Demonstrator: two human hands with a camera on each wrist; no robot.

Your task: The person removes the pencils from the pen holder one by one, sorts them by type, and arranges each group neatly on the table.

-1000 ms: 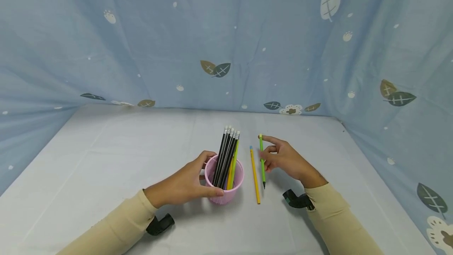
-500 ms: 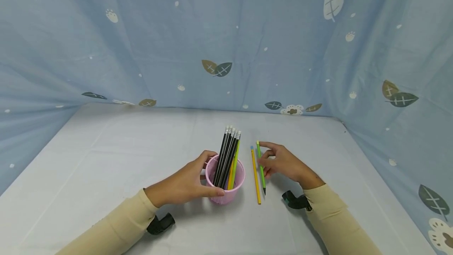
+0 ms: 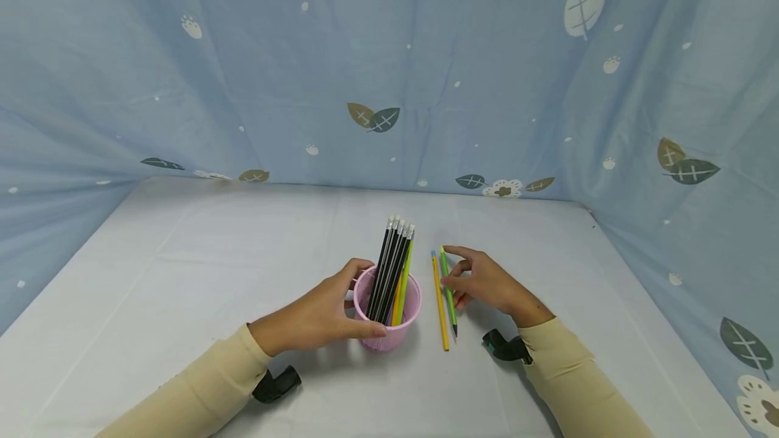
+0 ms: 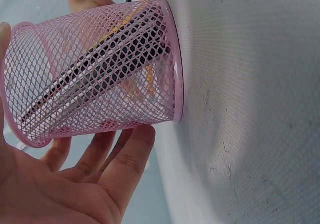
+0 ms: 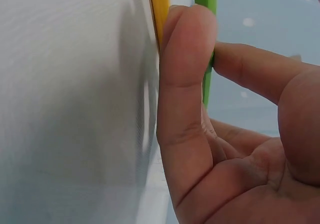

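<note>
In the head view my left hand (image 3: 316, 316) holds a pink mesh pencil cup (image 3: 394, 340) upright on the table, thumb in front at the rim and fingers around its far left side. Several black pencils (image 3: 386, 272) with white erasers lean in it, beside a lime-green pencil (image 3: 406, 279) and some yellow. My right hand (image 3: 487, 282) pinches a green pencil (image 3: 452, 303), its index finger at the top end; the dark tip points toward me. Thumb and finger meet the green pencil (image 5: 206, 86) in the right wrist view. Just left of it lies a yellow pencil (image 3: 441, 309).
A white cloth (image 3: 231, 249) covers the table. Blue printed curtains (image 3: 274, 73) stand along its back and sides. A black strap-mounted device (image 3: 276, 384) sits at the left wrist, another black device (image 3: 505, 345) at the right.
My right hand has brought the green pencil slightly left and toward me, closer to the yellow pencil. My left hand has stayed on the cup.
</note>
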